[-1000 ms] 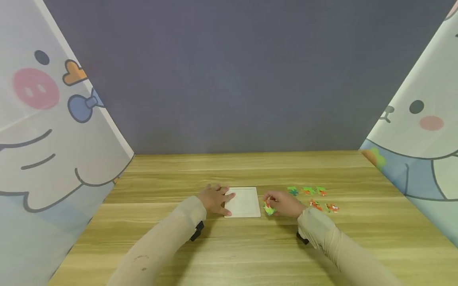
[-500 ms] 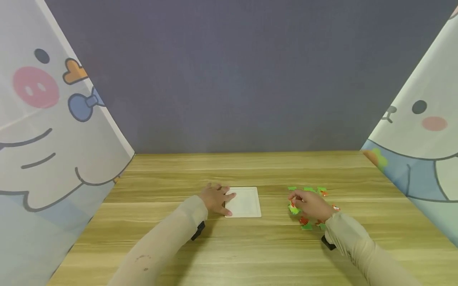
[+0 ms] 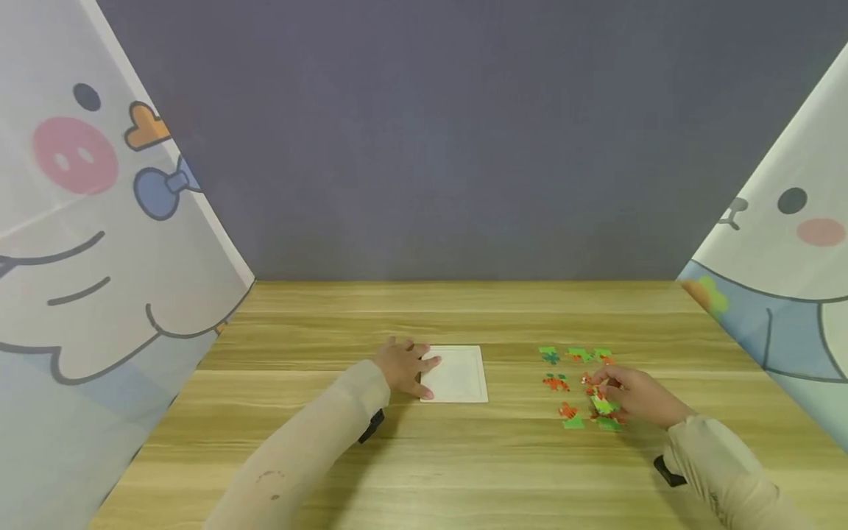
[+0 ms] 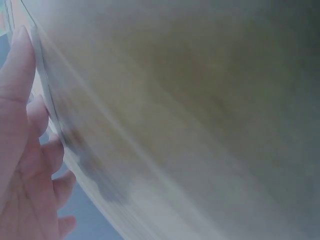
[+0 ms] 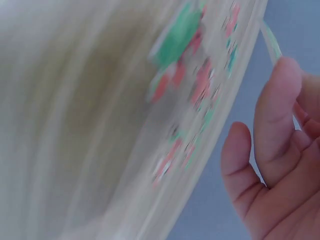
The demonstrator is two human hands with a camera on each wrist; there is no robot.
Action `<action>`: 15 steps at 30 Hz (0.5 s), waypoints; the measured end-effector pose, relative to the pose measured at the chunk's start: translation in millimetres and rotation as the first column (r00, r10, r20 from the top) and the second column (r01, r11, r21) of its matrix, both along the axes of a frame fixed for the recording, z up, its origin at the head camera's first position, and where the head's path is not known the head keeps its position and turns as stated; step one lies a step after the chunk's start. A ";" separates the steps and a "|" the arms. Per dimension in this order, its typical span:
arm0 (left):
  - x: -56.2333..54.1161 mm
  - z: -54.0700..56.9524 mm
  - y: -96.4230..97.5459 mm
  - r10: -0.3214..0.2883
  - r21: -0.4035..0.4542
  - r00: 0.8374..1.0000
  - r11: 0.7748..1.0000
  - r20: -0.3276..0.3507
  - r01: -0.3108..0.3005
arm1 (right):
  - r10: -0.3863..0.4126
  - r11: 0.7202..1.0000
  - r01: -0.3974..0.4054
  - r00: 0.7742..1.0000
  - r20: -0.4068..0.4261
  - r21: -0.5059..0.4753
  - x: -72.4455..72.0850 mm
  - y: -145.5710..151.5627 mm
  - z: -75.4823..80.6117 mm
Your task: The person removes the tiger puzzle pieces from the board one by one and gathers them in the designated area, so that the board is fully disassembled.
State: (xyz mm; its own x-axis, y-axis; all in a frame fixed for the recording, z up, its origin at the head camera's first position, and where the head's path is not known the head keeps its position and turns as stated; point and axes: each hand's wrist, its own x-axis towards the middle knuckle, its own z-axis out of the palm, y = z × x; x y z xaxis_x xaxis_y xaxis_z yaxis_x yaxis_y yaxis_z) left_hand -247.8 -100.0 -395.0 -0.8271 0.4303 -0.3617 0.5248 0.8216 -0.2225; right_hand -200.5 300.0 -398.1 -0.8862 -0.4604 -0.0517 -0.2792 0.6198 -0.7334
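Observation:
With fingers spread, my left hand (image 3: 401, 368) rests on the left edge of a flat white puzzle frame (image 3: 460, 377). In the left wrist view its thumb (image 4: 19, 65) lies along the frame's side. My right hand (image 3: 639, 397) pinches a green and orange jigsaw piece (image 3: 603, 404) between thumb and fingers, over the loose pieces on the right. The right wrist view shows that piece edge-on as a thin pale strip (image 5: 271, 42). Several loose jigsaw pieces (image 3: 556, 383) in green, orange and red lie beneath and left of this hand; the hand covers some.
The wooden table (image 3: 424, 464) runs back to a dark grey partition (image 3: 424, 147). Printed cartoon panels stand at the left (image 3: 159, 294) and right (image 3: 788, 265). Loose pieces lie in rough rows, one with a green edge (image 3: 573, 423) nearest the front.
My right hand has moved right with the pinched jigsaw piece, from beside the frame to over the loose pieces. My left hand has stayed on the frame. The head view has shifted slightly.

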 end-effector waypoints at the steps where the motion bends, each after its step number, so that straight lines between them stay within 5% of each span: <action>1: 0.4 -0.8 -0.1 0.000 -0.005 1.000 1.000 -0.002 0.000 | 0.000 1.000 0.000 1.000 0.004 0.003 1.4 4.9 -1.4; 9: 11.8 -9.2 -2.3 0.009 0.003 1.000 1.000 0.027 -0.009 | -0.006 0.999 0.003 0.997 0.077 0.048 12.3 36.9 -11.1; 15: 8.1 -2.6 2.1 0.002 -0.019 1.000 1.000 -0.012 -0.002 | -0.018 0.994 0.010 0.998 0.068 0.108 9.5 49.8 -5.0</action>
State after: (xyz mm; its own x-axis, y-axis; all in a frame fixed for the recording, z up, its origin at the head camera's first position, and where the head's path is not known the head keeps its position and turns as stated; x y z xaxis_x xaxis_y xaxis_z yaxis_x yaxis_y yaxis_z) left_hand -239.7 -97.8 -397.6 -0.8325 0.4216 -0.3595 0.5200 0.8184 -0.2446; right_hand -191.0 349.8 -403.2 -0.8852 -0.4364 -0.1613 -0.2213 0.6999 -0.6791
